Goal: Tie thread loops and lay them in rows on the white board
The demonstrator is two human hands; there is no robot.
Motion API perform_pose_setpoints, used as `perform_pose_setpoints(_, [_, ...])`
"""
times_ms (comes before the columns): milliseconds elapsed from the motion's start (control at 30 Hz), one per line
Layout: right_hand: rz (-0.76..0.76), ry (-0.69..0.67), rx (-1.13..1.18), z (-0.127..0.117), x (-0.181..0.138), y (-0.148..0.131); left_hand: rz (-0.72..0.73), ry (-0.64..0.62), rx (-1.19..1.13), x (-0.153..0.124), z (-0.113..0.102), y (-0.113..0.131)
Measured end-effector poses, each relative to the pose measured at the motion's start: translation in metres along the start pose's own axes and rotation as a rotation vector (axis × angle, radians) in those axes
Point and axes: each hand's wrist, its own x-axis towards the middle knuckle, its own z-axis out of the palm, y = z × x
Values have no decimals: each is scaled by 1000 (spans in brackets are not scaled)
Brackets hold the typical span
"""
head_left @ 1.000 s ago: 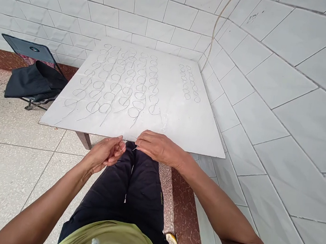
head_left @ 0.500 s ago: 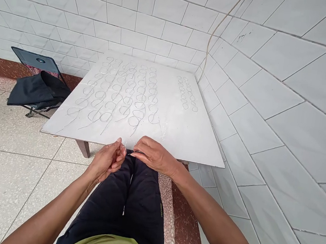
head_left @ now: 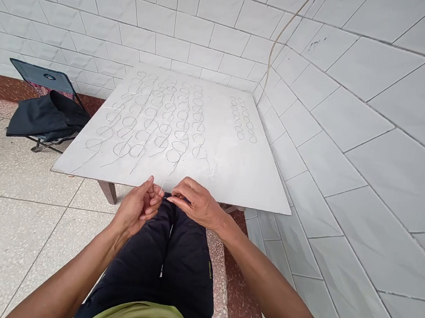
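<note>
A thin wire [head_left: 162,186], bent into a small curve, spans the gap between my two hands at the table's near edge. My left hand [head_left: 139,203] pinches it between thumb and fingers, palm turned partly up. Close on the right, my right hand [head_left: 196,203] is closed on the wire's other part, knuckles up; its fingertips partly hide what they grip. Rows of thin wire loops [head_left: 136,151], many with loose tails, lie on the white tabletop [head_left: 241,178] beyond my hands. Two columns of smaller loops [head_left: 242,119] lie at the right.
White tiled walls [head_left: 337,117] meet in a corner behind and right of the table. A cable [head_left: 276,43] hangs down that corner. To the left stands a folding chair [head_left: 48,77] with dark cloth [head_left: 47,115] on it. My legs [head_left: 162,251] reach under the table edge.
The wire's curve between my hands has opened wider and tilted toward the right hand. Both hands stay pinched, and the whole view has shifted slightly.
</note>
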Motion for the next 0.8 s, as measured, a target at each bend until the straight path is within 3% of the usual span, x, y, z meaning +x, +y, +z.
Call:
perform_pose_setpoints(400, [57,20,23,15,-8,-3,63,79,-25,-5,3,-19])
perform_pose_setpoints(800, [140,188,47,37,-11,-11,181,178,-20,-3,9,-30])
